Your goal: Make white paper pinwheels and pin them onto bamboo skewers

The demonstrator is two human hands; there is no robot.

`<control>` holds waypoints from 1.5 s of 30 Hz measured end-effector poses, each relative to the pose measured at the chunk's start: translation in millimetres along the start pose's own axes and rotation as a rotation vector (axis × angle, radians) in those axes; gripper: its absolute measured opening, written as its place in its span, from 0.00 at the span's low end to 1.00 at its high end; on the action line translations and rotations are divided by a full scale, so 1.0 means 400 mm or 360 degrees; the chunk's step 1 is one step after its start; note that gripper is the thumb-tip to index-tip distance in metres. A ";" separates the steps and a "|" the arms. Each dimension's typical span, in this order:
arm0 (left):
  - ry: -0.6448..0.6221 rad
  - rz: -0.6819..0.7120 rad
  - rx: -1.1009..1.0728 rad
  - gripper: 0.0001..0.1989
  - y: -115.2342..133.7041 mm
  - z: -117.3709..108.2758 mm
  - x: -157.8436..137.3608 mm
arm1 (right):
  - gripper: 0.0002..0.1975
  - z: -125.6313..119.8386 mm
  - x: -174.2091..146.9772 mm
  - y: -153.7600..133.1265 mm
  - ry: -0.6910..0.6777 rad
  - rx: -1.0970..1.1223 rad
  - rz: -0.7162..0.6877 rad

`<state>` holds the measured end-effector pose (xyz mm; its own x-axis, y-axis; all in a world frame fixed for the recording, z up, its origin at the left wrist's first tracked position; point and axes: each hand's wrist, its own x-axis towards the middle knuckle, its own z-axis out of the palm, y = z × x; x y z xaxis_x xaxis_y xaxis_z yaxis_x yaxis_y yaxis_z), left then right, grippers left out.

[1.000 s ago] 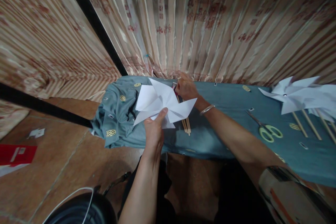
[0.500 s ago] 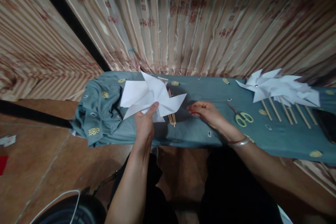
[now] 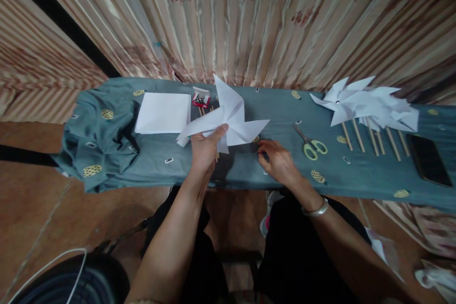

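My left hand [image 3: 205, 148] is closed on a white paper pinwheel [image 3: 234, 110], its thumb pressed near the centre where the folded points meet. To the right, just below the pinwheel's right blade, my right hand [image 3: 276, 159] has its fingertips pinched together. A tiny dark thing seems to show at those fingertips, too small to name. Partly hidden behind the pinwheel lie several thin wooden sticks [image 3: 201, 111]. A small open red-and-white box [image 3: 201, 99] with shiny metal bits sits beside them. A stack of white paper [image 3: 164, 113] lies left of the pinwheel.
Green-handled scissors [image 3: 310, 146] lie right of my right hand. Farther right, several white pinwheels on wooden sticks [image 3: 370, 102] overlap, with a black phone [image 3: 429, 159] beside them. A green cloth [image 3: 185, 171] covers the narrow table, bunched at its left end. A pleated curtain [image 3: 228, 38] hangs behind.
The view has shifted, and the pinwheel in my left hand has moved right, off the paper stack, uncovering it and the red box. My right hand stays pinched, its fingers more curled.
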<state>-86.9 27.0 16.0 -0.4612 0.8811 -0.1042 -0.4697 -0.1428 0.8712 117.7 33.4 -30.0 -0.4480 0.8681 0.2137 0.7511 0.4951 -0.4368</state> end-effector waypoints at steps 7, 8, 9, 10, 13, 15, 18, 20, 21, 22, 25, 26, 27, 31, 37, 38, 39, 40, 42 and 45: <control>-0.0026 0.0000 0.0074 0.22 -0.047 0.031 0.007 | 0.11 -0.019 -0.006 0.046 0.0020 0.0447 0.0150; -0.0041 -0.0001 0.0086 0.22 -0.052 0.034 0.006 | 0.11 -0.015 -0.002 0.048 0.0030 0.0472 0.0127; -0.0060 0.0000 0.0096 0.21 -0.057 0.037 0.004 | 0.11 -0.011 0.001 0.049 0.0030 0.0484 0.0091; -0.0077 0.0002 0.0104 0.20 -0.060 0.039 0.002 | 0.11 -0.006 0.003 0.049 0.0023 0.0486 0.0055; -0.0114 -0.0025 0.0103 0.17 -0.066 0.044 -0.006 | 0.10 0.005 0.005 0.046 -0.0010 0.0482 -0.0003; -0.0118 -0.0055 0.0107 0.16 -0.066 0.044 -0.010 | 0.09 0.009 0.003 0.047 -0.0012 0.0488 -0.0001; -0.0097 -0.0067 0.0116 0.15 -0.066 0.044 -0.012 | 0.08 0.014 0.001 0.049 0.0015 0.0507 0.0032; -0.0087 -0.0072 0.0103 0.14 -0.066 0.043 -0.011 | 0.07 0.017 0.001 0.048 0.0029 0.0508 0.0039; -0.0088 -0.0076 0.0092 0.14 -0.067 0.043 -0.011 | 0.07 0.018 0.001 0.045 0.0035 0.0499 0.0037; -0.0092 -0.0081 0.0083 0.15 -0.068 0.043 -0.010 | 0.06 0.019 0.002 0.041 0.0040 0.0485 0.0035; -0.0093 -0.0084 0.0070 0.16 -0.071 0.042 -0.009 | 0.05 0.020 0.003 0.024 0.0072 0.0452 0.0048; -0.0089 -0.0083 0.0069 0.16 -0.072 0.041 -0.009 | 0.06 0.019 0.003 0.019 0.0088 0.0463 0.0069; -0.0084 -0.0083 0.0067 0.16 -0.073 0.040 -0.008 | 0.06 0.018 0.003 0.014 0.0103 0.0491 0.0103; -0.0056 -0.0118 0.0051 0.17 -0.075 0.036 -0.007 | 0.07 0.018 0.001 0.011 0.0120 0.0714 0.0365; -0.0034 -0.0157 0.0032 0.18 -0.076 0.035 -0.006 | 0.07 0.037 0.010 0.025 0.0128 0.1180 0.0541; -0.0039 -0.0154 0.0032 0.17 -0.076 0.035 -0.006 | 0.07 0.039 0.012 0.025 0.0122 0.1239 0.0541; -0.0043 -0.0147 0.0032 0.17 -0.076 0.035 -0.006 | 0.06 0.039 0.014 0.026 0.0116 0.1270 0.0545; -0.0045 -0.0138 0.0033 0.17 -0.075 0.035 -0.006 | 0.06 0.039 0.015 0.026 0.0110 0.1272 0.0552; -0.0052 -0.0122 0.0043 0.17 -0.073 0.036 -0.006 | 0.06 0.034 0.014 0.028 0.0111 0.1199 0.0566; -0.0070 -0.0098 0.0054 0.17 -0.069 0.036 -0.007 | 0.07 0.024 0.008 0.030 0.0127 0.1005 0.0528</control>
<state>-61.8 35.2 -0.8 -0.3980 0.9070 -0.1377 -0.4702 -0.0729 0.8795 120.4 41.8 -43.1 -0.1900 0.9812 0.0348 0.4065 0.1109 -0.9069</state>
